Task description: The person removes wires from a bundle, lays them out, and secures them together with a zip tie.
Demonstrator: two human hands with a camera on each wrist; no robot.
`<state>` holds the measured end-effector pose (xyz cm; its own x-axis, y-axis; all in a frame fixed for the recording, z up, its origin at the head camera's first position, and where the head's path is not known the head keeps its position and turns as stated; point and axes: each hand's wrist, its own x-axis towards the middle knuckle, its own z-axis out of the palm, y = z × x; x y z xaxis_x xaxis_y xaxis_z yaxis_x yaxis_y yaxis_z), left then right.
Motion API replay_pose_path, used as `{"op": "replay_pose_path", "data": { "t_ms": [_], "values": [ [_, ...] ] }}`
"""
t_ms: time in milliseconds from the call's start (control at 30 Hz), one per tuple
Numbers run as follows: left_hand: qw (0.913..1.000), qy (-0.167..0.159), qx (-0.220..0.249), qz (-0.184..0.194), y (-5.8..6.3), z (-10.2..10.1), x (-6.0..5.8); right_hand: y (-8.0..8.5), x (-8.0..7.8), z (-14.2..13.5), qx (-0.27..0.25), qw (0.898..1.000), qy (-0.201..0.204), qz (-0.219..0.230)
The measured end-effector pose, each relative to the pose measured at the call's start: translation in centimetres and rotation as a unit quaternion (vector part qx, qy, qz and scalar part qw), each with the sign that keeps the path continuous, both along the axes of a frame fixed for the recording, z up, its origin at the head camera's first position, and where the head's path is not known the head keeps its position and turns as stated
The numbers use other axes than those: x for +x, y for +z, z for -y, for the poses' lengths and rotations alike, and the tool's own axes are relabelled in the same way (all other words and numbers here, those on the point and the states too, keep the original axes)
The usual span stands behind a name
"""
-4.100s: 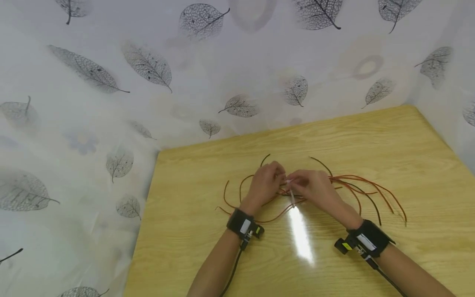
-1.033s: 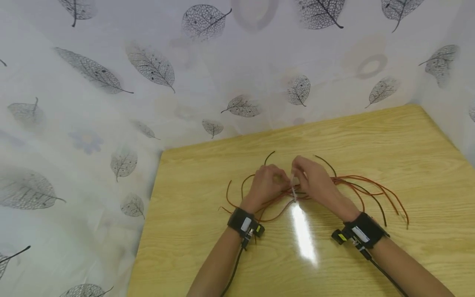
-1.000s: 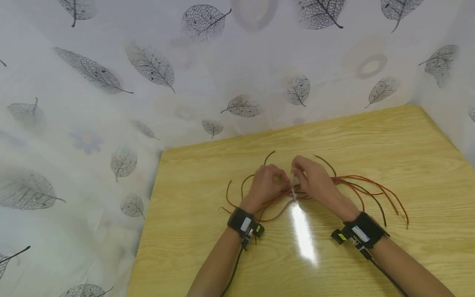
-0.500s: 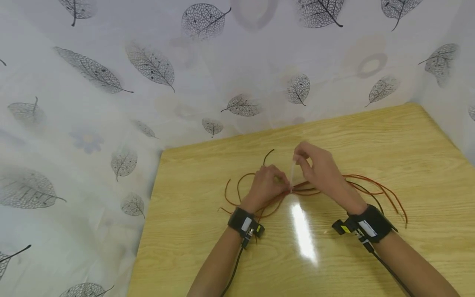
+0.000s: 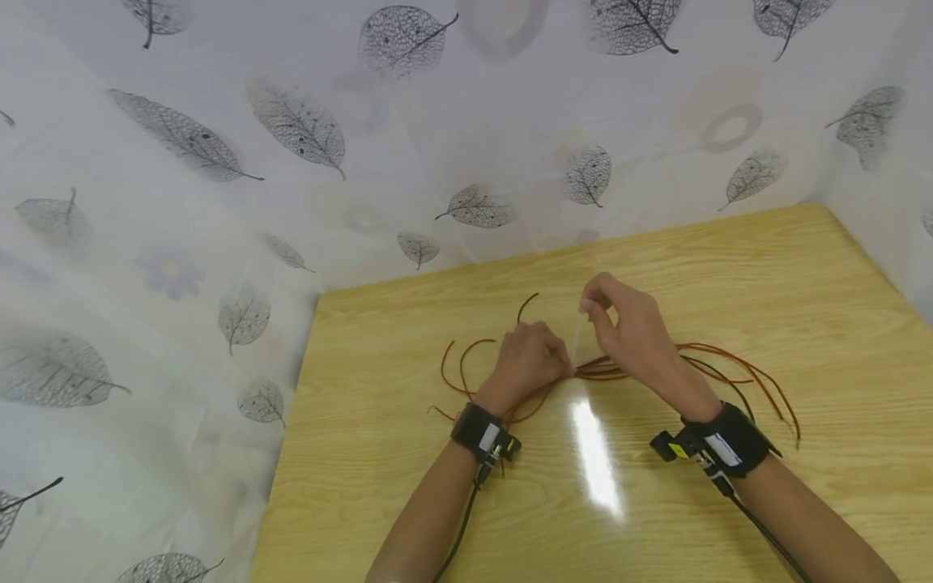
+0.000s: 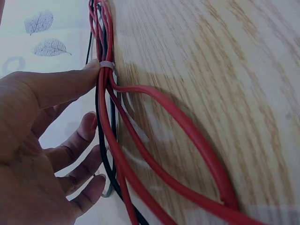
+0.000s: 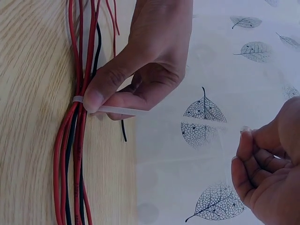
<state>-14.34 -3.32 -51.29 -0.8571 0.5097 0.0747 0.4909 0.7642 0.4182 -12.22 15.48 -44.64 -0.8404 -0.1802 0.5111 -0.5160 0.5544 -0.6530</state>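
Note:
A bundle of red and black wires (image 5: 601, 369) lies across the table, gathered by a white cable tie (image 6: 107, 64). My left hand (image 5: 526, 356) pinches the cable tie at the bundle; its thumb (image 7: 95, 99) presses beside the band in the right wrist view. The tie's band sits close around the wires. Its straight tail (image 7: 126, 111) runs away from the bundle to my right hand (image 5: 632, 330). Raised above the wires, the right hand pinches the tail's far end between thumb and index finger. My left index fingertip is hidden in the left wrist view.
Loose wire ends fan out to the left and right on the wooden table (image 5: 379, 453). A leaf-print sheet (image 5: 466, 121) hangs behind and at the sides. Each wrist wears a black strap (image 5: 729, 441) with a small camera and cable.
Both hands were together at the tie. My right hand has since risen with the tail, and the large loop below the wires has shrunk tight around them. My left hand has stayed near the bundle.

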Motion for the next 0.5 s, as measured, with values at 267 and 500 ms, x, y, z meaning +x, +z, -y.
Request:
{"op": "replay_pose_path", "data": {
  "t_ms": [267,500],
  "values": [
    [0.9995,0.010,-0.017,0.026,0.32,-0.82,0.18,0.49,0.15,-0.39,0.000,1.000,-0.008,-0.001],
    [0.9994,0.009,-0.019,0.027,0.17,-0.88,0.08,0.44,0.18,-0.62,0.004,1.000,-0.011,-0.006]
  ]
}}
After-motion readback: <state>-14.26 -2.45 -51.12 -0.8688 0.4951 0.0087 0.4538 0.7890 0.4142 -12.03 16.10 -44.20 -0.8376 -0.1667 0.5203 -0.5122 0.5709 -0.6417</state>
